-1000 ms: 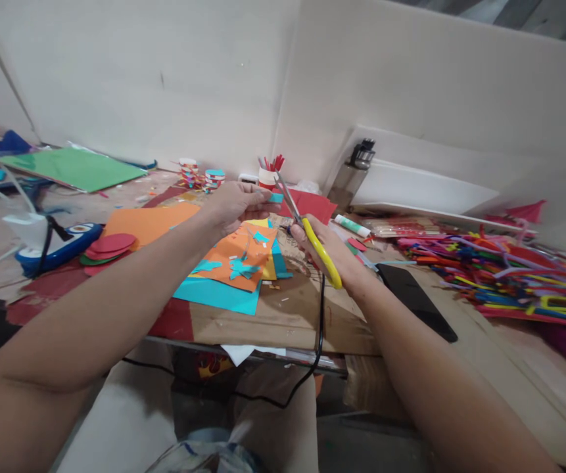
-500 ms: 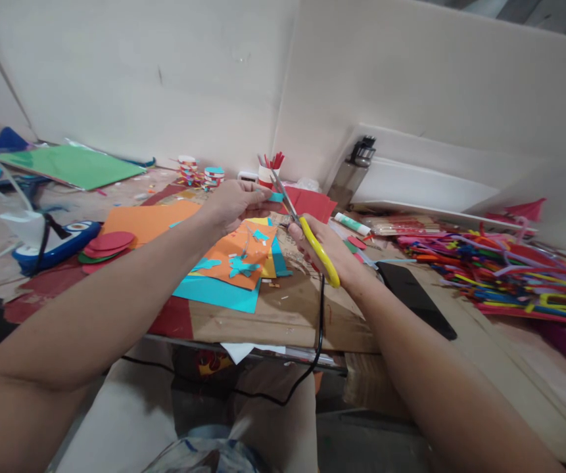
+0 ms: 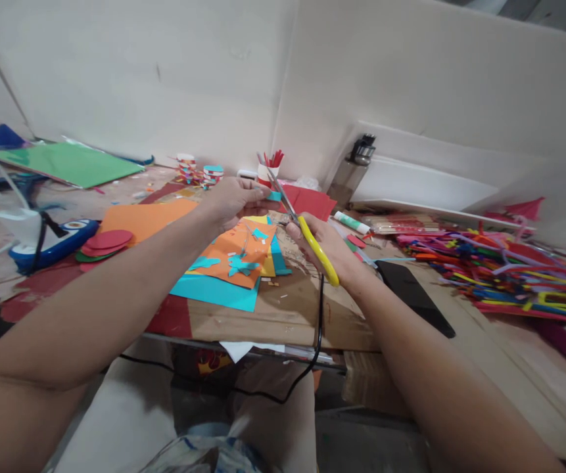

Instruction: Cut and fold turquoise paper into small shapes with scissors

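My left hand [image 3: 233,200] pinches a small teal paper piece [image 3: 275,195] above the table, fingers closed on it. My right hand [image 3: 329,249] grips yellow-handled scissors [image 3: 307,230], their metal blades angled up and left to meet the teal piece. Below both hands lies a stack of coloured paper: an orange sheet [image 3: 236,253] with teal cut-outs on it, over a teal sheet [image 3: 216,292] and a yellow one.
A black phone [image 3: 413,295] lies right of my right hand, with a heap of coloured pipe cleaners [image 3: 504,272] beyond. A glue stick [image 3: 352,223], red paper, a cup of red sticks [image 3: 266,172], a metal bottle [image 3: 349,171], red circles [image 3: 105,242] and a green sheet [image 3: 68,162] surround the work.
Both hands and the scissors stay almost in place; the view has shifted slightly, and the scissor blades sit a little further onto the teal piece.
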